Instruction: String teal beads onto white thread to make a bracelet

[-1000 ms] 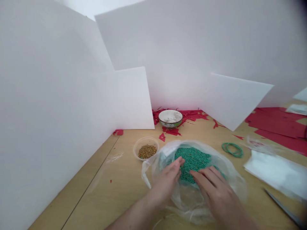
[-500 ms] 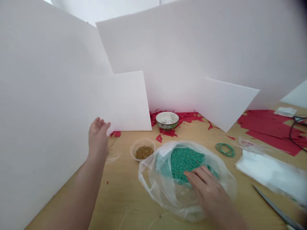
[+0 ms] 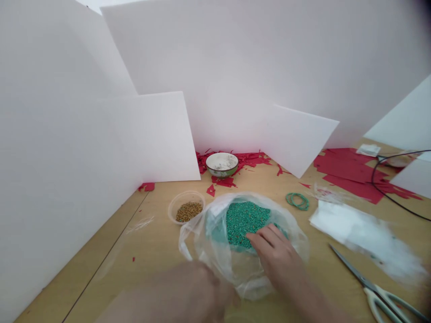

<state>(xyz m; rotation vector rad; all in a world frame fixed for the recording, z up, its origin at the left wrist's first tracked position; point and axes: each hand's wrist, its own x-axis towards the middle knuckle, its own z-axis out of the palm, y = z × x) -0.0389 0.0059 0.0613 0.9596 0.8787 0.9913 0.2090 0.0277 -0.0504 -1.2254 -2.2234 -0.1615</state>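
A clear plastic bag (image 3: 251,289) lies opened out on the table, full of small green beads (image 3: 245,220). My right hand (image 3: 274,246) rests over the near right part of the beads, its fingers curled together and the fingertips among them. Whatever is pinched there is hidden. Low in the picture, my left hand (image 3: 202,287) is smeared by motion in front of the bag's left side; its fingers cannot be made out. Just left of the bag stands a round clear tub (image 3: 172,208) holding golden-brown beads (image 3: 188,211).
A patterned bowl (image 3: 221,166) stands at the back among red scraps (image 3: 251,158). On the right are green bead strings (image 3: 297,201), white bags (image 3: 353,233), scissors (image 3: 365,282), red sheets (image 3: 346,168) and a black cable (image 3: 387,197). White boards (image 3: 164,139) wall the back and left.
My left hand has come down from beside the left board to the near side of the bag. My right hand stays at the green beads. The view has shifted toward the right.
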